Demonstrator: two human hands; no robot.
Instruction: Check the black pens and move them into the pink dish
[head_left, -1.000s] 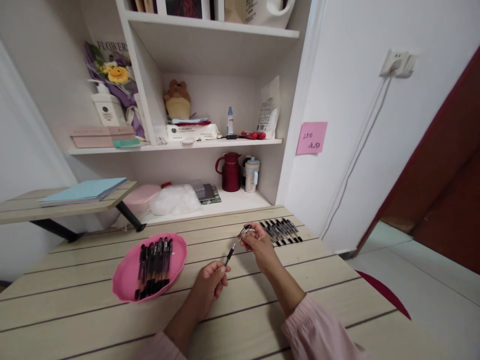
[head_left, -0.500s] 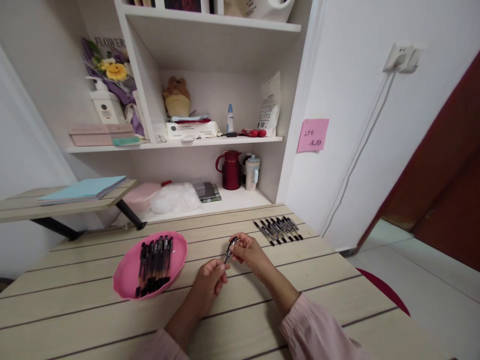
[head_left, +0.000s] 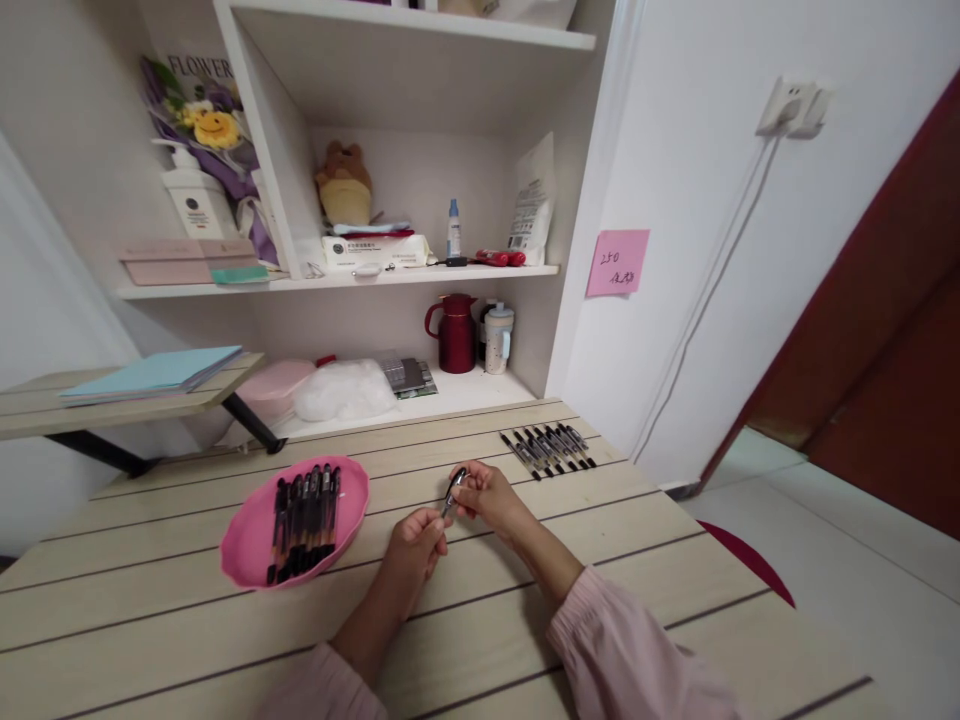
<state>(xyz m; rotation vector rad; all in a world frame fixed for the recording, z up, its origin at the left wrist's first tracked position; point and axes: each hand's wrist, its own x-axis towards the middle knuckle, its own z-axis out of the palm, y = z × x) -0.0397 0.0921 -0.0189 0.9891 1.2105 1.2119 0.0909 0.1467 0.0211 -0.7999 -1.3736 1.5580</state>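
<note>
I see one black pen [head_left: 450, 499] between two hands; the left hand [head_left: 417, 545] pinches its low end, and the right hand [head_left: 486, 497] pinches the cap [head_left: 458, 478], which looks on or almost on; so this pen seems nearly done; some pens [head_left: 304, 520] lie in the pink bowl [head_left: 244, 535], and more sit in a row [head_left: 549, 450] on the tabletop [head_left: 480, 630]; I can't tell which bunch is finished
</note>
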